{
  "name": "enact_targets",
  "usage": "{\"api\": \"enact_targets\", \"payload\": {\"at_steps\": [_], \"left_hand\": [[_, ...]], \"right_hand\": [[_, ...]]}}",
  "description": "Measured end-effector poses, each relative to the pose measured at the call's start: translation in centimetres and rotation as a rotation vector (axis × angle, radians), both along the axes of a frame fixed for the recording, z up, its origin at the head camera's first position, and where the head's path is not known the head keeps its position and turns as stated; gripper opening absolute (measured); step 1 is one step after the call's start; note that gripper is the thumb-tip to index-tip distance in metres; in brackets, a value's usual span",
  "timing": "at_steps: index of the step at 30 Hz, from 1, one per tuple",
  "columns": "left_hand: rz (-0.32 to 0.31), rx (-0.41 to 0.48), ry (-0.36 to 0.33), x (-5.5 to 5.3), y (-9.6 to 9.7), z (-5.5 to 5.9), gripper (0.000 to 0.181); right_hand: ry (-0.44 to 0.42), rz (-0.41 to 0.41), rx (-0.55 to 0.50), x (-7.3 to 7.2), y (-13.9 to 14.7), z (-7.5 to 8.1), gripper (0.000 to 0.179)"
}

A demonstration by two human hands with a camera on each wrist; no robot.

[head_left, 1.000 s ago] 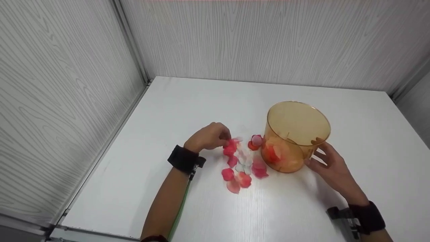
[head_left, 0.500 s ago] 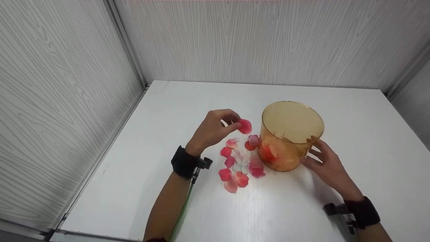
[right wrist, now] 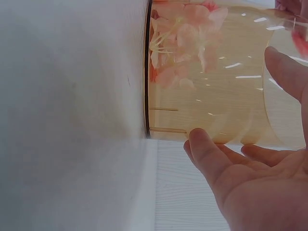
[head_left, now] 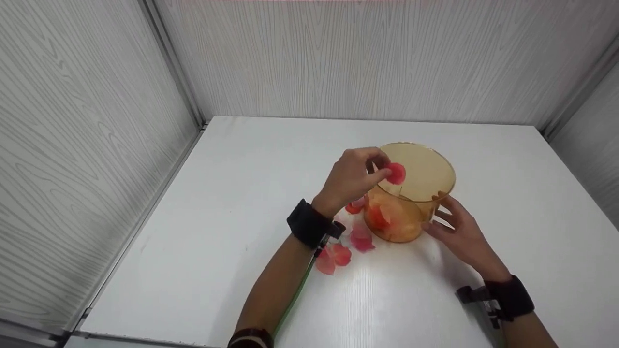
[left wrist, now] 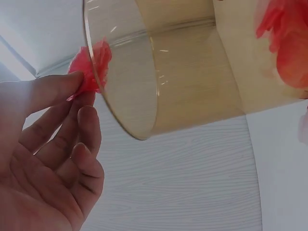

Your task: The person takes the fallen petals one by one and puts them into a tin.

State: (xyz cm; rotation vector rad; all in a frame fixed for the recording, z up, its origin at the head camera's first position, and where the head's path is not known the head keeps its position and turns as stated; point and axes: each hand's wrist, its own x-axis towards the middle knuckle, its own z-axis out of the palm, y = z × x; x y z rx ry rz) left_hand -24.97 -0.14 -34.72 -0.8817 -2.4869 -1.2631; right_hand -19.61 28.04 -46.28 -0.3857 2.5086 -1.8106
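Observation:
My left hand [head_left: 357, 173] pinches a pinkish-red artificial flower petal [head_left: 397, 173] between thumb and fingertips. It is at the left side of the mouth of a see-through amber tub [head_left: 412, 218]; in the left wrist view the petal [left wrist: 103, 57] overlaps the rim. The tub stands upright, with orange and pink petals [head_left: 378, 216] showing through its wall. At the tub's right side my right hand [head_left: 462, 234] holds the wall, thumb toward the front and fingers spread around the side, as the right wrist view also shows.
Several loose petals [head_left: 341, 254] in pink, red and pale tones lie on the white table [head_left: 169, 232] left of the tub, partly hidden by my left wrist. Grey wood-grain panels [head_left: 309, 63] stand behind the table and along its sides.
My left hand has lifted the petal from the loose ones on the table and carried it up and right to the tub's mouth. The right hand stays at the tub's side.

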Motion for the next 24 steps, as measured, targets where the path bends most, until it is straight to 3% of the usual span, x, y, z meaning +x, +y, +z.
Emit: {"api": "enact_targets", "payload": {"at_steps": [6,11,17,24], "left_hand": [[-0.039,-0.042,-0.043,0.1,-1.2,-0.5,0.021],[0.011,-0.061,-0.073,-0.4,-3.5,-1.0,0.025],[0.110,-0.204,-0.224,-1.8,-5.4,-3.2,0.025],[0.234,-0.383,-0.329,-3.0,-6.9,-6.5,0.027]], "right_hand": [[0.004,0.000,0.003,-0.2,-0.2,-0.2,0.086],[0.027,-0.007,0.004,0.0,0.2,0.0,0.085],[0.020,-0.013,-0.004,0.7,1.3,0.1,0.082],[0.010,-0.008,0.009,1.1,1.6,-0.1,0.081]]}}
